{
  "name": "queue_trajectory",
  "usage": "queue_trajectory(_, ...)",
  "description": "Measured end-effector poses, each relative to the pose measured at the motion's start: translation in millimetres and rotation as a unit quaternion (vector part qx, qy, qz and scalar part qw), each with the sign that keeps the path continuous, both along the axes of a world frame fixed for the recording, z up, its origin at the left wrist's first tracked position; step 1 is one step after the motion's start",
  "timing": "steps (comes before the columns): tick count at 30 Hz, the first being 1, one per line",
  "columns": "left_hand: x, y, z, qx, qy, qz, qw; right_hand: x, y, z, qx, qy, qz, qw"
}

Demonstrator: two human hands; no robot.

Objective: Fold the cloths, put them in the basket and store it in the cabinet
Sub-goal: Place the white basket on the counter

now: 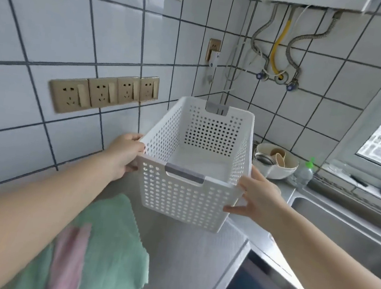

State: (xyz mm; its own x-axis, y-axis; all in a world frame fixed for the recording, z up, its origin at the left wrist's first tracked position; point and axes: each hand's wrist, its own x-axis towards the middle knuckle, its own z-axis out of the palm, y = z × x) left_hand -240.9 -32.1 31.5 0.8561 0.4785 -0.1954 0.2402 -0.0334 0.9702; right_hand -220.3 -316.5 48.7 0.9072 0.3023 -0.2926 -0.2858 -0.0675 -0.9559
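- No readable writing or brand anywhere; the white perforated basket (pixel 195 159) has a grey handle strip at each end but no label I can make out.
- The basket sits mid-frame, held up above the steel counter (pixel 180 260) and tilted a bit, nothing inside it.
- Left hand (pixel 124 154) grips the basket's near left corner, thumb over the rim, fingers hidden behind the wall.
- Right hand (pixel 256 197) is pressed against the right side wall, fingers spread wide along the lower edge, palm side hidden.
- Lower left of the frame: green cloth (pixel 108 254) lying unfolded on the counter, with a pink cloth (pixel 67 256) on top of it. Both are partly covered by the left forearm and cut off at the bottom edge.
- Right of the basket: a white bowl (pixel 278 166) of cups, half hidden behind the basket, and a green-capped bottle (pixel 304 172), label unreadable.
- Sink (pixel 342 232) runs off the right edge.
- Gold wall sockets (pixel 102 92) at middle left.
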Motion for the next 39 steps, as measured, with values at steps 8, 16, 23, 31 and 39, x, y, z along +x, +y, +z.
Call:
queue_trajectory(8, -175, -20, 5, 0.072, -0.034, 0.04, 0.996, -133, -15, -6, 0.032, 0.006, 0.049, 0.998)
queue_trajectory(16, -308, -11, 14, 0.13, -0.034, 0.06, 0.989, -203, 9, -18, 0.063, 0.011, 0.14, 0.988)
queue_trajectory(23, -402, 24, -3, 0.12, -0.024, 0.154, 0.981, -239, 83, -26, 0.034, 0.006, 0.253, 0.967)
queue_trajectory(31, -495, 50, -43, 0.092, 0.018, 0.26, 0.961, -288, 163, -48, -0.003, 0.018, 0.311, 0.95)
queue_trajectory(39, -538, 59, -66, 0.072, 0.054, 0.335, 0.938, -318, 218, -65, -0.045, 0.011, 0.313, 0.949)
